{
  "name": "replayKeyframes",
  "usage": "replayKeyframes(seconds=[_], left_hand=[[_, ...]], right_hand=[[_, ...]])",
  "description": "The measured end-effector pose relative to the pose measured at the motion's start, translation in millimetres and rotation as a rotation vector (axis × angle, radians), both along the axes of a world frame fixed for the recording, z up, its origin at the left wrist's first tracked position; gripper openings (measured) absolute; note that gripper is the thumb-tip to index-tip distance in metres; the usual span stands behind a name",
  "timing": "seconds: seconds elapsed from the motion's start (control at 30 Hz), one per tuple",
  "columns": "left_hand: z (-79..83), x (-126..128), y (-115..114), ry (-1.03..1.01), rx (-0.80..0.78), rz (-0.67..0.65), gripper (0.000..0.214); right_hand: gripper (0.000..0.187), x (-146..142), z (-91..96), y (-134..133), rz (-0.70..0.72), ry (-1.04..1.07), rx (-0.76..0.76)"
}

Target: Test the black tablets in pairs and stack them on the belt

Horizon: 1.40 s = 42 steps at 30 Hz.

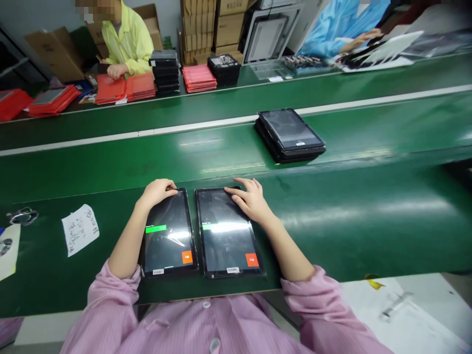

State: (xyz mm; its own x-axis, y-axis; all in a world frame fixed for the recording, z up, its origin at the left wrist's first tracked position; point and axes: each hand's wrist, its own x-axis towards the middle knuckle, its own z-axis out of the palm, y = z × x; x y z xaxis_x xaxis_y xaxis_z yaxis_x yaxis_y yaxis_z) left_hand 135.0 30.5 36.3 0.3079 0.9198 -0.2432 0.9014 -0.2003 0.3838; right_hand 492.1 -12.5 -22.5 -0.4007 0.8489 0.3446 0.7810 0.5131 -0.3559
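Note:
Two black tablets lie side by side on the green bench, screens up and lit. Each screen has a green bar and an orange-red "Fail" box near its lower right corner. My left hand (159, 191) rests on the top edge of the left tablet (167, 246), its fingers curled over that edge; whether they pinch anything is hidden. Over the top right of the right tablet (226, 246), my right hand (250, 199) has its fingers spread, with a fingertip at the top edge. It holds nothing.
A stack of tablets (291, 132) sits on the green belt (165, 152) ahead. Left of me lies a handwritten paper (80, 230). Across the line are red sleeves (199, 78), black stacks (164, 73), cartons (230, 29), a person in yellow (129, 39) and one in blue (332, 29).

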Motion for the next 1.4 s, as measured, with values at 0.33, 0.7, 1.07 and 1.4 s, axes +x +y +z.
replayKeyframes(seconds=[0.33,0.7,1.07,1.4], left_hand=[[1.0,6.2,0.1,0.039,0.02,0.114,0.036],[4.1,-5.0,0.5,-0.059,-0.085,0.039,0.037],[7.7,-10.1,3.0,-0.095,-0.099,0.089,0.041],[20.3,-3.1,5.6,0.178,-0.163,0.132,0.066]], right_hand=[[0.052,-1.0,3.4,-0.1,-0.001,0.07,-0.014],[0.064,4.9,7.4,0.7,-0.041,0.273,0.02],[0.056,-2.2,5.2,1.8,-0.066,0.338,0.031],[0.038,-1.0,-13.4,18.9,-0.289,0.583,-0.46]])
